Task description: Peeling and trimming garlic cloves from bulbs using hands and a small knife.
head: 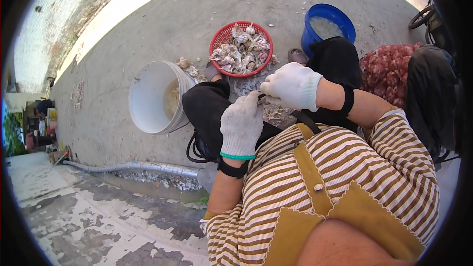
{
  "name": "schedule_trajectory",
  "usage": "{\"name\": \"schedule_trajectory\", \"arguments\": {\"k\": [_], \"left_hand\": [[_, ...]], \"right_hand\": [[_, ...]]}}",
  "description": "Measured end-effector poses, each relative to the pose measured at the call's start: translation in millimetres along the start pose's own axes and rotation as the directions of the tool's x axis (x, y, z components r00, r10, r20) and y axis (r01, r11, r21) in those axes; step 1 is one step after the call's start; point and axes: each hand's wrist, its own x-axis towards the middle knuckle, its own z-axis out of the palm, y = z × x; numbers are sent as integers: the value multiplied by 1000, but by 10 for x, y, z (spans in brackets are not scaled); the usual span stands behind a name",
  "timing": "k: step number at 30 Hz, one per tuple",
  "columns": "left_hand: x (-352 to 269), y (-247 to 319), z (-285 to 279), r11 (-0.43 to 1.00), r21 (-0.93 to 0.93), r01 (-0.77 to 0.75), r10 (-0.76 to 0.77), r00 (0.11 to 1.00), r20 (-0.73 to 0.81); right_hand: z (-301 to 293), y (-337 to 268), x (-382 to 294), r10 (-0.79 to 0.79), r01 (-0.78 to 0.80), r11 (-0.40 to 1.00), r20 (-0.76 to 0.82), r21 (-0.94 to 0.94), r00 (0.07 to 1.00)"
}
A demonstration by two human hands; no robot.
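My left hand [242, 127], in a white knit glove with a green cuff edge, is curled in front of my lap. A small dark object [261, 96] shows at its fingertips, mostly hidden, so its kind is unclear. My right hand [292, 84], also in a white glove, bends its fingers close beside it; whatever lies inside them is hidden. Beyond the hands a red plastic colander [241, 75] holds garlic bulbs [242, 50] and loose skins. Garlic skins [277, 114] litter the ground between my legs.
A white bucket [147, 96] with cloudy contents stands left of my knee. At the right are a blue bucket [308, 40] with pale contents and a red mesh sack [388, 70] full of garlic. A silvery pipe [147, 167] runs along the lower left; people [37, 138] are far left.
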Motion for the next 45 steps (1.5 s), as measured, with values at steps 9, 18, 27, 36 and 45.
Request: {"name": "schedule_trajectory", "arguments": {"k": [9, 18, 27, 36, 45], "left_hand": [[-104, 22, -152, 500, -776, 384, -353, 909, 223], [-124, -39, -81, 349, -862, 368, -351, 904, 244], [-178, -5, -123, 156, -907, 391, -220, 909, 354], [-244, -70, 4, 106, -923, 369, -323, 891, 319], [-245, -54, -44, 300, -866, 400, -255, 908, 332]], "right_hand": [[188, 402, -9, 262, -290, 920, 134, 264, 956], [3, 184, -76, 49, -84, 793, 74, 603, 996], [192, 231, -38, -4, -9, 882, 28, 471, 1000], [28, 228, -208, 52, -99, 736, 90, 670, 995], [50, 188, -143, -90, 1, 848, 141, 530, 986]]}}
